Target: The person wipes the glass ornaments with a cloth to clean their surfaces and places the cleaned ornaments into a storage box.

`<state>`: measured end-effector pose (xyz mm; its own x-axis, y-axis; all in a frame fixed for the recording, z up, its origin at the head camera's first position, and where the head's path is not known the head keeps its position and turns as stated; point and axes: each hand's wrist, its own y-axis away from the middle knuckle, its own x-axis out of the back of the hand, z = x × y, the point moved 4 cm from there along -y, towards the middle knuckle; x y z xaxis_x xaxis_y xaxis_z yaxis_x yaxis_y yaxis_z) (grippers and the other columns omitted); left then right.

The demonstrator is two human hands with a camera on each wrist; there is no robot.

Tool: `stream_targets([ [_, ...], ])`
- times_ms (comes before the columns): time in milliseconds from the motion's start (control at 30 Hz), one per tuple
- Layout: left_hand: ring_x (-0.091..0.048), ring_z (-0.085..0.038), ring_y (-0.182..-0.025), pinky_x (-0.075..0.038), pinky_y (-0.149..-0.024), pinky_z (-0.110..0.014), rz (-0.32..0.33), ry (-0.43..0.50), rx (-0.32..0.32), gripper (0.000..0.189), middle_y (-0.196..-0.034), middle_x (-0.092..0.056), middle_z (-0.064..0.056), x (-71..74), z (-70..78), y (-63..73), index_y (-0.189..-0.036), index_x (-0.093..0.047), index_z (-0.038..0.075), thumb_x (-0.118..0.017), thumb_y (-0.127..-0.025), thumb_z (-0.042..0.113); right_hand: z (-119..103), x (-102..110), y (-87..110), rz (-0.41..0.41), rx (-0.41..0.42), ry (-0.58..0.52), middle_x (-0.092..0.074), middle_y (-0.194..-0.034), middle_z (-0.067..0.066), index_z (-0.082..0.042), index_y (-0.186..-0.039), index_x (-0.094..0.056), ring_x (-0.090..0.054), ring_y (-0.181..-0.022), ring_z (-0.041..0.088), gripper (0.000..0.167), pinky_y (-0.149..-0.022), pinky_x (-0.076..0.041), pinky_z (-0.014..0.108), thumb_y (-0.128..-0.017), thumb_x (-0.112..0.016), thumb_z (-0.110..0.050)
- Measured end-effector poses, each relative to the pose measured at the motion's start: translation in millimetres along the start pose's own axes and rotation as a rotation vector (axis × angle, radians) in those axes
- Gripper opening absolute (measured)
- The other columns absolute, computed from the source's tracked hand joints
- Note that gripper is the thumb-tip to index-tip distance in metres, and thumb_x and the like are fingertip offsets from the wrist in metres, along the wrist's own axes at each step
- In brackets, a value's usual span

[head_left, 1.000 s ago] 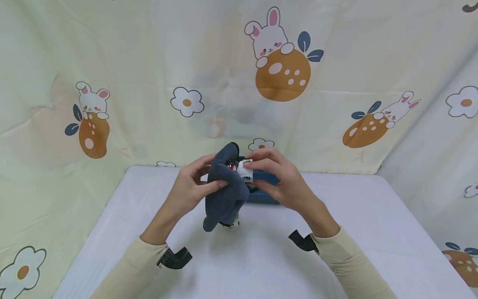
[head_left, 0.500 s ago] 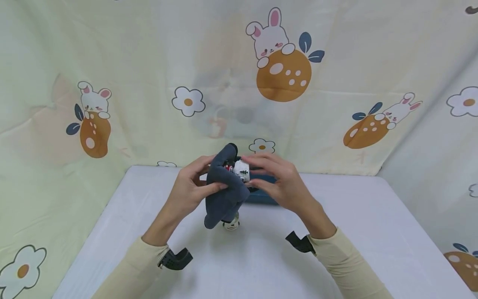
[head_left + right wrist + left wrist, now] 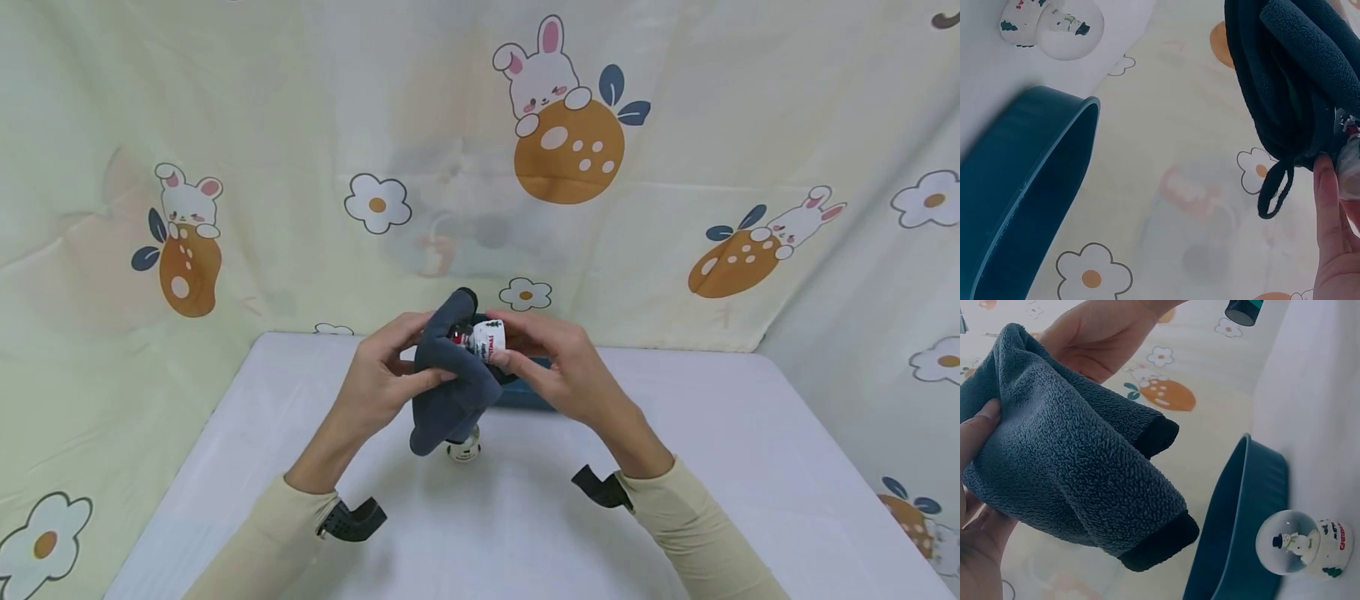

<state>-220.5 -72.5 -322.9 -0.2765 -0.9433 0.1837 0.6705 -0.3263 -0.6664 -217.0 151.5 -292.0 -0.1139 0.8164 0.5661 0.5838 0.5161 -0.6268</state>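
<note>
Above a white table (image 3: 637, 533), a person's left hand (image 3: 378, 367) grips a blue-grey towel (image 3: 1079, 456) while the right hand (image 3: 558, 358) pinches the white base of a snow globe (image 3: 490, 340), its dome mostly hidden in the cloth, as far as I can tell from my distant feed. Both hands sit well inside the side edges, white surface stretching to either side; a blue basin (image 3: 1264, 475) stands near the far edge, a second snow globe (image 3: 1291, 542) upright below the towel. Half a second ago the base showed me a tree; now red lettering faces out. Behind hangs a curtain (image 3: 285, 100) printed with rabbits and flowers.
</note>
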Motion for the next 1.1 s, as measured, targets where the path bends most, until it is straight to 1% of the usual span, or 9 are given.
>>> stream_targets([
  [67,-0.066,-0.024,-0.105,-0.064,-0.075,-0.040,-0.002,-0.006,-0.014,0.061,-0.125,-0.066,-0.008,-0.4,0.5,-0.6,-0.137,-0.061,0.007,-0.081,-0.081,-0.007,1.1,-0.1,0.2,-0.003,-0.017,0.012,-0.070,-0.113,0.007,-0.003,-0.137,-0.061,-0.072,-0.096,0.015,0.044,-0.086,-0.060,0.027,-0.094,-0.071,-0.003],
  [167,-0.066,-0.024,-0.104,-0.064,-0.075,-0.039,-0.005,-0.021,-0.031,0.060,-0.125,-0.066,-0.008,-1.6,1.5,-1.2,-0.136,-0.062,0.006,-0.081,-0.081,-0.008,1.6,-0.7,0.1,-0.004,-0.051,0.033,-0.071,-0.110,0.007,-0.002,-0.133,-0.063,-0.070,-0.090,0.013,0.037,-0.083,-0.061,0.027,-0.097,-0.068,-0.006],
  [300,-0.065,-0.022,-0.101,-0.064,-0.074,-0.037,-0.005,-0.055,-0.041,0.060,-0.124,-0.066,-0.008,-2.7,1.2,-1.2,-0.135,-0.062,0.006,-0.082,-0.080,-0.007,1.8,-1.5,-0.8,0.002,-0.120,0.028,-0.072,-0.103,0.008,-0.002,-0.127,-0.066,-0.068,-0.076,0.011,0.029,-0.072,-0.063,0.030,-0.099,-0.066,-0.008],
  [400,-0.064,-0.021,-0.101,-0.064,-0.074,-0.036,0.002,-0.080,-0.042,0.061,-0.126,-0.066,-0.008,-2.7,0.5,-1.3,-0.136,-0.061,0.006,-0.082,-0.081,-0.007,1.3,-1.1,-1.3,-0.001,-0.168,0.013,-0.072,-0.102,0.009,-0.002,-0.129,-0.066,-0.069,-0.073,0.011,0.029,-0.068,-0.063,0.034,-0.101,-0.063,-0.011],
  [533,-0.063,-0.021,-0.102,-0.064,-0.076,-0.035,0.010,-0.103,-0.043,0.062,-0.128,-0.065,-0.009,-2.1,0.8,-1.6,-0.137,-0.061,0.006,-0.082,-0.080,-0.006,-1.0,1.1,-2.1,-0.031,-0.198,-0.028,-0.072,-0.106,0.010,-0.002,-0.136,-0.062,-0.072,-0.078,0.015,0.034,-0.072,-0.063,0.036,-0.104,-0.058,-0.013],
  [667,-0.064,-0.022,-0.103,-0.064,-0.076,-0.035,0.012,-0.112,-0.048,0.062,-0.128,-0.065,-0.009,-1.4,1.7,-1.7,-0.136,-0.061,0.006,-0.083,-0.079,-0.007,-2.4,2.2,-2.1,-0.062,-0.194,-0.081,-0.070,-0.111,0.009,-0.005,-0.142,-0.058,-0.071,-0.083,0.015,0.039,-0.076,-0.062,0.037,-0.104,-0.059,-0.010],
  [733,-0.064,-0.022,-0.103,-0.064,-0.076,-0.035,0.011,-0.112,-0.050,0.062,-0.127,-0.066,-0.010,-1.3,2.0,-1.5,-0.136,-0.062,0.005,-0.083,-0.079,-0.007,-1.8,1.9,-1.4,-0.068,-0.180,-0.080,-0.069,-0.113,0.009,-0.005,-0.144,-0.056,-0.070,-0.085,0.015,0.042,-0.077,-0.062,0.034,-0.102,-0.060,-0.008],
  [967,-0.065,-0.021,-0.103,-0.064,-0.076,-0.036,0.007,-0.089,-0.044,0.061,-0.127,-0.066,-0.012,-0.6,1.0,-0.6,-0.135,-0.061,0.003,-0.082,-0.080,-0.009,0.8,-0.1,0.7,-0.076,-0.105,0.001,-0.067,-0.121,0.013,-0.001,-0.146,-0.052,-0.065,-0.097,0.017,0.048,-0.084,-0.058,0.023,-0.100,-0.062,-0.003],
  [1100,-0.066,-0.022,-0.105,-0.063,-0.077,-0.036,-0.002,-0.073,-0.033,0.060,-0.127,-0.066,-0.012,0.6,0.9,-0.4,-0.136,-0.061,0.004,-0.081,-0.080,-0.009,0.1,-0.2,1.0,-0.084,-0.079,0.018,-0.065,-0.128,0.014,0.000,-0.147,-0.051,-0.064,-0.101,0.018,0.051,-0.087,-0.057,0.021,-0.098,-0.064,0.000],
])
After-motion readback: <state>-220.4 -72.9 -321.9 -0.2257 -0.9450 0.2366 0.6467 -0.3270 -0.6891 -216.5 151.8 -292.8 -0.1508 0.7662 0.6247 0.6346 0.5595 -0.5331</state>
